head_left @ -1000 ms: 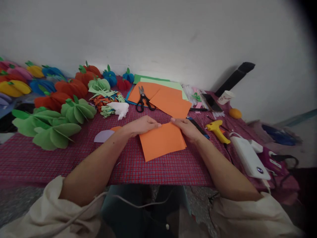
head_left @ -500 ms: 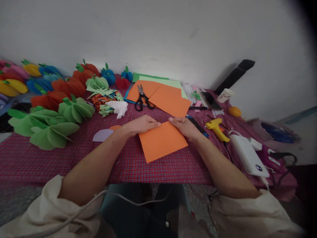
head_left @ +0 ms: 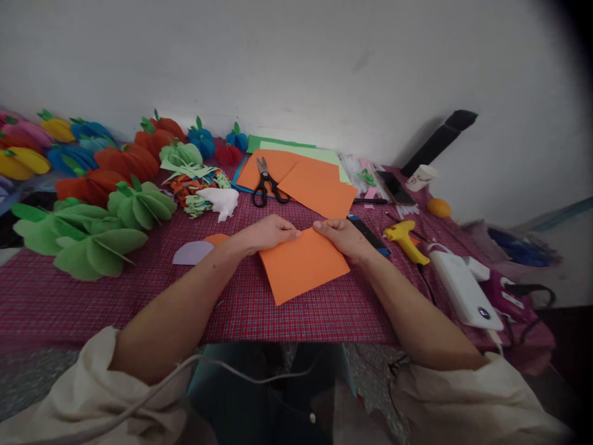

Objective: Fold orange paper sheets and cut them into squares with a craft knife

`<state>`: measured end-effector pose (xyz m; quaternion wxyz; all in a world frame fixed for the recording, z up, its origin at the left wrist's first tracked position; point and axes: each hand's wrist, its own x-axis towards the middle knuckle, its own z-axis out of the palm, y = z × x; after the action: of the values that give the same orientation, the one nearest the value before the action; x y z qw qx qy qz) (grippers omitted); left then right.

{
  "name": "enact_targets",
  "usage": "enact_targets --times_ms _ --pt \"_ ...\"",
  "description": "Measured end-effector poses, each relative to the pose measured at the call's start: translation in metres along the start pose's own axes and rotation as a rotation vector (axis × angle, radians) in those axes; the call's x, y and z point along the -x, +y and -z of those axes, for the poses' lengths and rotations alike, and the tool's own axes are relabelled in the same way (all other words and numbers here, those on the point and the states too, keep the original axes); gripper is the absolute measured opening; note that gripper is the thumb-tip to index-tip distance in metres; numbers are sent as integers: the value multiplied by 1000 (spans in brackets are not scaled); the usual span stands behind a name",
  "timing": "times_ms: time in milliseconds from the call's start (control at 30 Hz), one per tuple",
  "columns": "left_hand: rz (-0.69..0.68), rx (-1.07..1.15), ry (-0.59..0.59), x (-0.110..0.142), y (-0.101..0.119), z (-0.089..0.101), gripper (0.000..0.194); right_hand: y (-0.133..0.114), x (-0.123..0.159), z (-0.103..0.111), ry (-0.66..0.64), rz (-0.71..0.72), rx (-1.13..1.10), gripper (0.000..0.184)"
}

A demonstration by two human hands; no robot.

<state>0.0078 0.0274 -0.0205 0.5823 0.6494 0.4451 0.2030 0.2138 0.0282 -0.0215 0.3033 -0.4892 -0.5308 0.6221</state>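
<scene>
An orange sheet of paper [head_left: 303,266] is held between my two hands, over the front middle of the checked tablecloth [head_left: 259,324]. My left hand [head_left: 273,233] pinches its far left corner, thumb on top. At the far right corner my right hand [head_left: 343,237] grips the same sheet, also with the thumb above. The fingers beneath the paper are hidden. Beyond my hands, black-handled scissors [head_left: 264,183] lie on more orange sheets [head_left: 319,182]. A lilac half-round paper piece [head_left: 192,253] and an orange one [head_left: 217,238] lie by my left forearm.
Several paper pumpkins [head_left: 130,162] crowd the left side, near a heap of paper scraps [head_left: 197,188]. To the right are a yellow glue gun [head_left: 403,238], a white power bank [head_left: 463,287], a paper cup [head_left: 420,177] and a phone [head_left: 396,187]. A white cable [head_left: 259,380] crosses my lap.
The orange sheet has shifted very slightly, its near right corner a little to the left. Both hands keep their hold on its far edge.
</scene>
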Motion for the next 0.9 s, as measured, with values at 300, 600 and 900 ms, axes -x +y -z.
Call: enact_targets --times_ms 300,600,900 --pt "32 80 -10 2 3 0 35 -1 0 1 -7 -13 -26 32" --pt "96 314 -17 1 5 -2 30 -2 -5 16 -20 -40 -130 28" --pt "-44 180 31 0 3 2 31 -7 -8 33 104 -24 -136 23"
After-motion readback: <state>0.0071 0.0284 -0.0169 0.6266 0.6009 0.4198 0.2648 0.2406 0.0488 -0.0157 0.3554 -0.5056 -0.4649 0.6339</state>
